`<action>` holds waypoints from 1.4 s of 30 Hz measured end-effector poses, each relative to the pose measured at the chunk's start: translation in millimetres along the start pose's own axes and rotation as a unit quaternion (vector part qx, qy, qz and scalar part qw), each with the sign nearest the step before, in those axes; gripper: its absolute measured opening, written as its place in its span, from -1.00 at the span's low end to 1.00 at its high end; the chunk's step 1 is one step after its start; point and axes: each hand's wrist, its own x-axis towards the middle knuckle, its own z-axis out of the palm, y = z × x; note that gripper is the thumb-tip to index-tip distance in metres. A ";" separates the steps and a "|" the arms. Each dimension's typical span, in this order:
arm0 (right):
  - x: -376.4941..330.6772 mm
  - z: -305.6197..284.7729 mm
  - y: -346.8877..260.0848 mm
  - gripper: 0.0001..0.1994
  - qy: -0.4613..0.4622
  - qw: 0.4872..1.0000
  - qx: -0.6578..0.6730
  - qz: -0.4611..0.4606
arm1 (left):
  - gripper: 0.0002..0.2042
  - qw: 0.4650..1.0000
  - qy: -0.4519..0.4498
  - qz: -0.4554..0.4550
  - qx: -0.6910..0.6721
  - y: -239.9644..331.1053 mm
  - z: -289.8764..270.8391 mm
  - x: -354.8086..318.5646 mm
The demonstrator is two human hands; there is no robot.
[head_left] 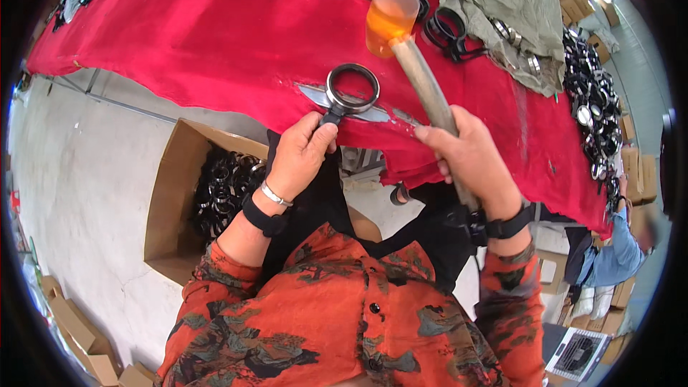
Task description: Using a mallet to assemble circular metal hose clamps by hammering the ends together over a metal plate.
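Right now, the grip of your left hand (297, 161) is closed around the short black stem of a black-and-silver ring (337, 110), thumb and fingers pinching it from either side. The ring is near the front edge of the bench (215, 36), which is draped in red cloth, and its round opening points away from you, over a pale grey patch (374, 114); you cannot tell from here whether that patch is a flat plate or a gap in the cloth.

The grip of your right hand (479, 161) is wrapped around the wooden handle of a mallet (424, 86). Its translucent orange head slants up and away from you, farther off than the ring and to its right, well apart from it.

Beyond the mallet, several black rings (453, 37) lie on the bench beside a crumpled grey-green cloth (494, 0). A heap of black-and-silver parts (591, 104) runs along the right end. Below the bench on your left, an open cardboard box (168, 204) contains more dark ring-shaped parts (222, 190). At the far right, a co-worker's blue sleeve (618, 256) shows beside the bench.
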 end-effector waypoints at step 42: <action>-21.8 35.1 9.6 -0.63 0.008 0.976 -0.085 -0.200 | -0.74 0.999 0.020 -0.023 0.020 1.3 10.4 -0.4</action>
